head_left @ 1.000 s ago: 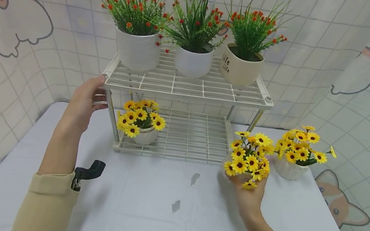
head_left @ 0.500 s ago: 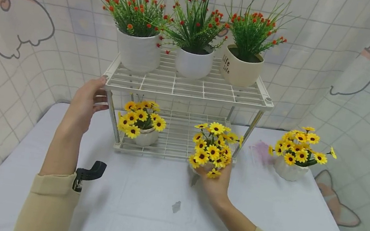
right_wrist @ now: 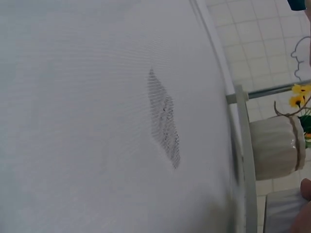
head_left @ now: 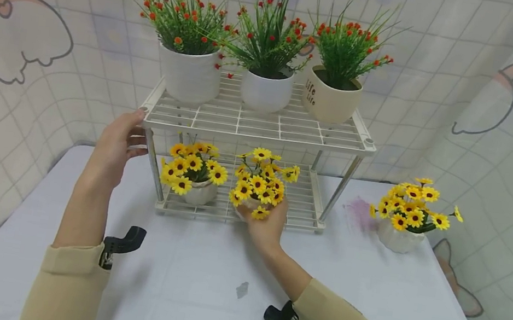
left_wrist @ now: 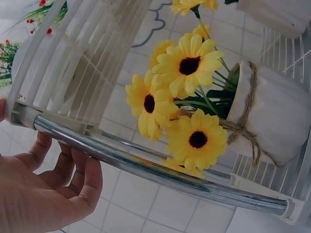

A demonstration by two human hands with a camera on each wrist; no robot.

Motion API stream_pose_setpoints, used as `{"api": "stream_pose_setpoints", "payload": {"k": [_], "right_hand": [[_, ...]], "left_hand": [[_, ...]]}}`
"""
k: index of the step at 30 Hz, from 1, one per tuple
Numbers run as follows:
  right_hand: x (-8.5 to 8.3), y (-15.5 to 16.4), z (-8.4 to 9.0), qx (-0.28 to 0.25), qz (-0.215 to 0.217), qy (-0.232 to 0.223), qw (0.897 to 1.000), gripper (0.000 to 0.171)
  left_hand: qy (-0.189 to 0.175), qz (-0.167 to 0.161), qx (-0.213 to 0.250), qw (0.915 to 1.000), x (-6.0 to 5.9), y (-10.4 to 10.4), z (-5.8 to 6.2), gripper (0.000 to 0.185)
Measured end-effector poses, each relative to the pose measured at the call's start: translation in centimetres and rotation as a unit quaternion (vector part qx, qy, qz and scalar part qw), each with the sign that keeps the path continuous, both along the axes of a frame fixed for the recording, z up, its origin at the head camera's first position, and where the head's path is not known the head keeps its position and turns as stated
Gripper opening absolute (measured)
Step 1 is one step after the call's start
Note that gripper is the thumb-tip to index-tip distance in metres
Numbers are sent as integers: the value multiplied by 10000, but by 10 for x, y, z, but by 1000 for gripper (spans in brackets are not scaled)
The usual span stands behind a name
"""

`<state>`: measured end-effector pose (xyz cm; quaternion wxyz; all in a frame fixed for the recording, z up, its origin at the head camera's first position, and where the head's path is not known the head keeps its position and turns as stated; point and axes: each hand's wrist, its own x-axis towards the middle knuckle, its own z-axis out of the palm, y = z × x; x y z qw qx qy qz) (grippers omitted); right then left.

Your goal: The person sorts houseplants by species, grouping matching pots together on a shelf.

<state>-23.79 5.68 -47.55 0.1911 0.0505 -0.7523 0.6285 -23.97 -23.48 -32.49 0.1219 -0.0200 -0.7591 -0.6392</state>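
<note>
My left hand (head_left: 110,157) holds the upper left front corner of a white two-tier wire rack (head_left: 259,139). In the left wrist view the thumb lies at the corner and the curled fingers (left_wrist: 91,179) are against the shelf's underside and chrome post (left_wrist: 146,165). My right hand (head_left: 268,229) grips a small white pot of yellow daisies (head_left: 259,183) at the front middle of the lower shelf. To its left on that shelf stands a similar daisy pot (head_left: 200,192), tied with twine. The right wrist view shows the gripped pot (right_wrist: 282,209) low at its right edge, partly cut off.
Three pots of red-flowered grass stand on the top shelf: a white one (head_left: 188,75), a smaller white one (head_left: 266,92) and a cream one (head_left: 332,96). Another daisy pot (head_left: 399,238) sits on the white-covered table (head_left: 187,288), right of the rack. A patterned curtain hangs behind.
My right hand has carried the daisy pot leftward from beside the rack's right side to the middle of the lower shelf. The left hand has stayed at the rack's corner.
</note>
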Motion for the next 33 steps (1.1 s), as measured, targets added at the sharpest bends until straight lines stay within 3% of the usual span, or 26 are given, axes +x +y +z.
{"api": "stream_pose_setpoints", "payload": {"k": [16, 27, 33], "right_hand": [[-32, -23, -3, 769, -391, -685, 9939, 86], [-28, -22, -3, 913, -454, -671, 9925, 89], [-26, -20, -2, 629, -198, -551, 9963, 86]], "left_hand": [[-57, 108, -14, 9999, 3, 2, 0, 64], [11, 99, 15, 9999, 4, 3, 1, 56], [20, 73, 44, 10000, 4, 3, 1, 55]]}}
